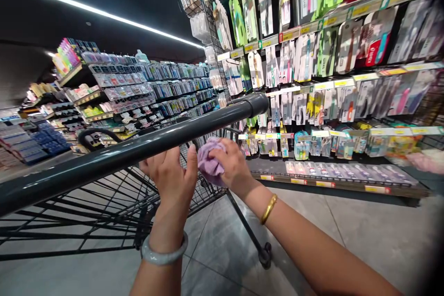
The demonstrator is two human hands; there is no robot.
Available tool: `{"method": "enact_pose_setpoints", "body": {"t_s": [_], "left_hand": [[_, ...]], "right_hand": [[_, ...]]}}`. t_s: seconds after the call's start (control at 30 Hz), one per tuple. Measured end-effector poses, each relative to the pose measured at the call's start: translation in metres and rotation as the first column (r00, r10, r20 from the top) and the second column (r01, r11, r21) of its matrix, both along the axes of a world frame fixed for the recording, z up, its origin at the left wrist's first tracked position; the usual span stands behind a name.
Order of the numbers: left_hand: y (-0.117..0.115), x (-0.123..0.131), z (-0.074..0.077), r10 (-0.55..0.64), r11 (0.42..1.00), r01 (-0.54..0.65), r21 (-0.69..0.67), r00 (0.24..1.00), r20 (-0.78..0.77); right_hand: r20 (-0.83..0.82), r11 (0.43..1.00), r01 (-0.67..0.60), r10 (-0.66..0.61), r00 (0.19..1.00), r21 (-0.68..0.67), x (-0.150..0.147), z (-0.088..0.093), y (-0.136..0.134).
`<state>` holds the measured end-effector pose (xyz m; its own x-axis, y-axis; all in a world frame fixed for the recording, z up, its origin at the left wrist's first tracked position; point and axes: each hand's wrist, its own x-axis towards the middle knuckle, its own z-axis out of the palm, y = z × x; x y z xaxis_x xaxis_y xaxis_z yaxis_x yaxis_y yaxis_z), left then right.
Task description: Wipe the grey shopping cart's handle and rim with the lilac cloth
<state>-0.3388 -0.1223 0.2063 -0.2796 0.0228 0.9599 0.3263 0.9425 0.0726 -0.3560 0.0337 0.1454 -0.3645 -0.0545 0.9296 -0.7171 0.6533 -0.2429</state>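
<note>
- Shop aisle, shelves of packaged goods to the right; a dark cart handle crosses in front.
- Left hand grips the handle; right hand clutches a purple cloth just under it.
- Wiping the handle seems the step in hand; going further calls for sliding the cloth along.

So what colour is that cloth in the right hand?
Pale lilac: the cloth, bunched in the right hand, shows in the head view.

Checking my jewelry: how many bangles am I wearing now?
2: a pale bangle on the left wrist; a gold bangle on the right wrist, behind the right hand gripping the cloth.
</note>
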Motion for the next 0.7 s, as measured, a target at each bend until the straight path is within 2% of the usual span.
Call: {"method": "enact_pose_setpoints", "body": {"t_s": [0.1,0.2,0.3,0.37,0.43,0.5,0.57,0.63,0.7], "left_hand": [[-0.006,0.001,0.0,0.025,1.0,-0.024,0.009,0.999,-0.021],[-0.012,0.003,-0.003,0.023,1.0,-0.022,0.01,0.998,-0.054],[-0.013,0.007,-0.009,-0.033,0.998,0.044,0.054,0.984,-0.175],[-0.01,0.011,-0.013,-0.088,0.992,0.107,0.061,0.963,-0.256],[-0.005,0.016,-0.016,-0.167,0.985,0.174,-0.001,0.943,-0.289],[0.001,0.021,-0.018,-0.25,0.968,0.233,-0.093,0.933,-0.259],[0.007,0.025,-0.018,-0.299,0.95,0.274,-0.148,0.937,-0.183],[0.013,0.028,-0.018,-0.313,0.944,0.296,-0.149,0.943,-0.113],[0.018,0.03,-0.016,-0.308,0.946,0.297,-0.131,0.948,-0.076]], "right_hand": [[0.149,0.986,0.013,-0.038,0.988,0.167,0.001,-0.019,-0.004],[0.203,0.981,0.011,-0.051,0.978,0.195,0.012,-0.028,-0.008],[-0.022,0.994,0.003,0.0,1.0,0.106,0.024,-0.022,-0.011],[-0.25,1.0,0.005,0.0,0.968,0.019,0.028,-0.015,-0.013],[-0.376,0.999,0.034,-0.042,0.926,-0.029,0.029,-0.01,-0.012],[-0.373,0.998,0.064,-0.051,0.926,0.021,0.031,-0.007,-0.008],[-0.31,0.997,0.013,0.013,0.951,0.08,0.036,-0.002,0.0],[-0.278,0.997,-0.074,0.07,0.958,-0.004,0.043,0.005,0.009],[-0.278,0.971,-0.145,0.088,0.957,-0.19,0.049,0.012,0.013]]}}
